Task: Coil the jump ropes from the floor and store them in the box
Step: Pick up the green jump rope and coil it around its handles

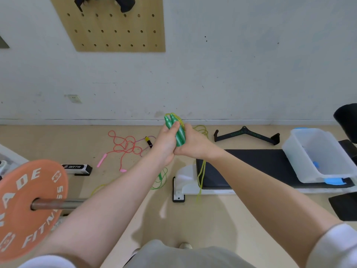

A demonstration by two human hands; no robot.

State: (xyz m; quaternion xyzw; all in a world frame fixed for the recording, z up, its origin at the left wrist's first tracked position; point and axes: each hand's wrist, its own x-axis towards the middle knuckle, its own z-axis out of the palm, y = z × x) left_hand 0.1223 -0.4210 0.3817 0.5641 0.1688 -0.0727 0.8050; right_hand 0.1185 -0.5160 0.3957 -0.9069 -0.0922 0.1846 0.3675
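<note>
Your forearms reach out over the gym floor, both hands clasped together on the green jump rope's paired handles.

Your left hand [164, 144] and right hand [193, 144] meet at chest height, each curled round the two green handles [176, 130], which stand side by side and tilted slightly; the yellow-green cord [201, 176] hangs loose below your right wrist and trails toward the floor. The coiling of this rope looks barely begun. Next, by the look of it, one hand should keep the handles while the other gathers the slack into loops. The pink jump rope [125, 146] lies tangled on the floor by the wall, untouched, a black-and-yellow handle [148, 141] beside it. The clear box [293, 151] waits on the black bench [251, 161] to your right.
</note>
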